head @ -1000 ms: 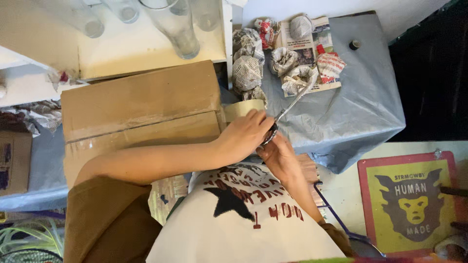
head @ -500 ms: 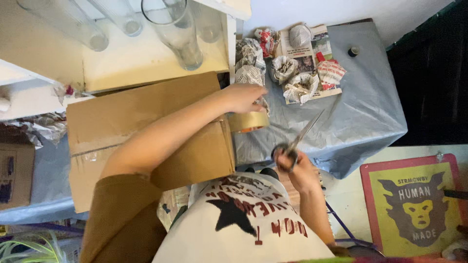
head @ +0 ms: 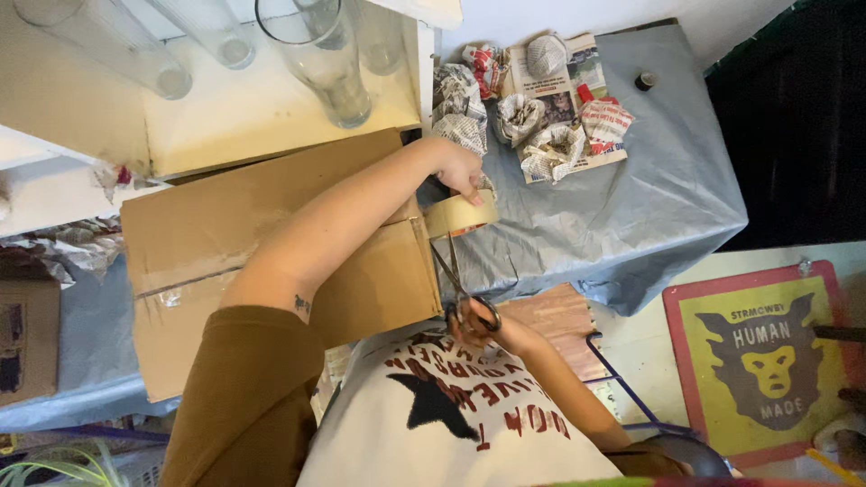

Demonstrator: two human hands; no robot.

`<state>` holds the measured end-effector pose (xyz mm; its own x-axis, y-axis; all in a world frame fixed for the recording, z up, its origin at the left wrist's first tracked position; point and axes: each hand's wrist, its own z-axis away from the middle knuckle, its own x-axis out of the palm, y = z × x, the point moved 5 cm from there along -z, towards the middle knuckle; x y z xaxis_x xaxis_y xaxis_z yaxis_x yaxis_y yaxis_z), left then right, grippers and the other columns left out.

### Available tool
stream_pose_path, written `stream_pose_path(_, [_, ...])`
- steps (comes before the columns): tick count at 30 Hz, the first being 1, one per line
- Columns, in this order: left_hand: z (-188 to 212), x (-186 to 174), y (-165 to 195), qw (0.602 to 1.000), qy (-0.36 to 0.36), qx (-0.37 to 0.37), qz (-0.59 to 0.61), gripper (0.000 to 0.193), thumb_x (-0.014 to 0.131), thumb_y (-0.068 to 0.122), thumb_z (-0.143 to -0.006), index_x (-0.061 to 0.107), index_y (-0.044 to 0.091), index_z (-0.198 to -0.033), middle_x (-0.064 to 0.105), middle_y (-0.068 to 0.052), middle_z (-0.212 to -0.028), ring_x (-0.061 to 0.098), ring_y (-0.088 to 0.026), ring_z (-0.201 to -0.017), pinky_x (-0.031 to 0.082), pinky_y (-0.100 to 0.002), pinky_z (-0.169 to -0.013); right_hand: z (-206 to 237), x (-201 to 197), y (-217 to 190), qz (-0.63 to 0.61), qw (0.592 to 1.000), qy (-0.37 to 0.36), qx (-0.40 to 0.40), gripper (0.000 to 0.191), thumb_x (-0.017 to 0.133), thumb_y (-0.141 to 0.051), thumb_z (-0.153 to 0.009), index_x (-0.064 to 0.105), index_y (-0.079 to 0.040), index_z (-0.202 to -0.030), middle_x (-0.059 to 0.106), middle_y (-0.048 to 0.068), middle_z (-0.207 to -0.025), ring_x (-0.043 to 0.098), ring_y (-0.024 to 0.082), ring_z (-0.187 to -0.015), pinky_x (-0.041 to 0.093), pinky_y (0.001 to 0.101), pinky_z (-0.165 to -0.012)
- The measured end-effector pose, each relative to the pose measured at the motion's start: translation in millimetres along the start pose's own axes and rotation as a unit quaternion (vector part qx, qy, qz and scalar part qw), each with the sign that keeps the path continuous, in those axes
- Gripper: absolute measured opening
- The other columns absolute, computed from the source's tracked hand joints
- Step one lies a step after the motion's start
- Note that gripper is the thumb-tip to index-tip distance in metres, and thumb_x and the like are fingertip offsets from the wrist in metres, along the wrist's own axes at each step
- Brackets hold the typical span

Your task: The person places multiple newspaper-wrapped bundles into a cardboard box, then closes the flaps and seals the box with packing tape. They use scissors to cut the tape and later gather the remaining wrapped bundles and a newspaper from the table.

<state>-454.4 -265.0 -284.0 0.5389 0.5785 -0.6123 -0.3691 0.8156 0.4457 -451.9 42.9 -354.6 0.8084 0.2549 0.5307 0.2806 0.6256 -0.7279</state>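
Pulled farther from the scissors [head: 458,289] since half a second ago: the roll of masking tape [head: 462,215], now stretched out past the far right corner of the cardboard box [head: 271,252]. Left hand [head: 458,169] reaching across the box, fingers [head: 471,191] pinched on the upper edge of the roll, holding it just off the box's right edge and above the grey-blue cloth of the worktop [head: 649,198]. Right hand [head: 474,323] low at the box's near right corner, fingers clenched through the scissor loops, blades parted and pointing up toward the roll, tips close under it; cannot tell whether touching the tape strip. Beyond the roll, well apart from the box: crumpled newspaper balls [head: 541,126] on a flat sheet, and a small dark cap [head: 644,81] farther right. Behind the box, clear glass vases [head: 325,63] on a pale shelf [head: 225,117]. Right of the box, down on the floor, a yellow and red mat [head: 767,361].
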Motion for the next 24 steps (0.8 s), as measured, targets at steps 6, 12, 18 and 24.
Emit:
stream_pose_path(6, [-2,-4,0,0.999,0.014,0.015,0.030,0.067,0.069,0.067,-0.082,0.078,0.006,-0.106,0.077,-0.012,-0.092,0.070,-0.025,-0.080,0.054,-0.040,-0.073,-19,10,-35,-0.090,0.995,0.039,-0.020,0.064,0.049,-0.072,-0.094,0.062,-0.010,-0.100,0.065,0.002,-0.079,0.045,0.009,-0.060,0.027,0.0230,-0.051])
stream_pose_path(12, [-10,1,-6,1.000,0.003,-0.014,0.026,0.066,0.071,0.065,-0.083,0.077,0.003,-0.106,0.077,-0.013,-0.093,0.070,-0.027,-0.081,0.054,-0.042,-0.072,-29,13,-69,-0.051,0.991,0.114,-0.037,0.057,0.053,-0.064,-0.096,0.065,-0.008,-0.090,0.059,0.004,-0.067,0.035,0.009,-0.047,0.022,0.0261,-0.042])
stream_pose_path(18, [-10,-10,-8,0.992,0.095,0.020,0.083,0.058,0.074,0.054,-0.086,0.074,0.000,-0.109,0.077,-0.016,-0.096,0.071,-0.028,-0.085,0.055,-0.041,-0.075,-31,4,-52,-0.041,0.984,0.171,-0.037,0.052,0.060,-0.057,-0.099,0.057,-0.010,-0.077,0.050,0.000,-0.058,0.034,0.010,-0.043,0.021,0.0267,-0.040])
stream_pose_path(24, [6,-43,9,0.929,0.279,0.048,0.239,0.046,0.076,0.038,-0.091,0.063,0.003,-0.118,0.074,-0.013,-0.114,0.072,-0.023,-0.103,0.055,-0.037,-0.089,-14,-67,2,0.069,0.951,0.301,0.014,0.038,0.069,-0.044,-0.094,0.071,-0.007,-0.085,0.058,0.001,-0.062,0.045,0.010,-0.046,0.030,0.0272,-0.042])
